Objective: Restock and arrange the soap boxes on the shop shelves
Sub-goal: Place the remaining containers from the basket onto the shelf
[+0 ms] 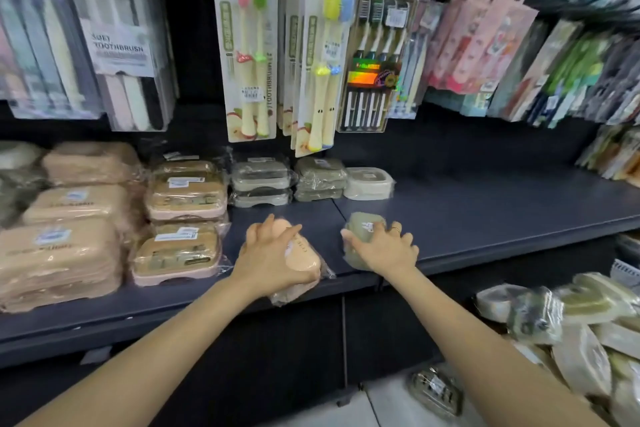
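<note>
Fingers point(289, 230) of left hand point(268, 258) spread and curled over a pink soap box point(301, 258) in clear wrap, gripping it at the front edge of the dark shelf point(485, 215); wrap overhangs the lip. Right hand point(384, 248) fingers curled round a green soap box point(363, 229), also wrapped, resting on the shelf just beside, at 3 o'clock of the pink one. Ring on one right finger.

Around: at 9 o'clock, tan-lid boxes point(180, 218) stacked two rows deep, nearest one close to the left hand. Further at 9, big beige wrapped packs point(59, 260). At 12, grey and green box stacks point(291, 182) plus one white box point(369, 183) along the back. Shelf at 2–3 o'clock bare. Toothbrush cards point(277, 45) hang above at 12, low enough to crowd the back row. At 4–5 o'clock, below shelf level, loose heap of wrapped boxes point(571, 329); one more on the floor point(436, 392).
</note>
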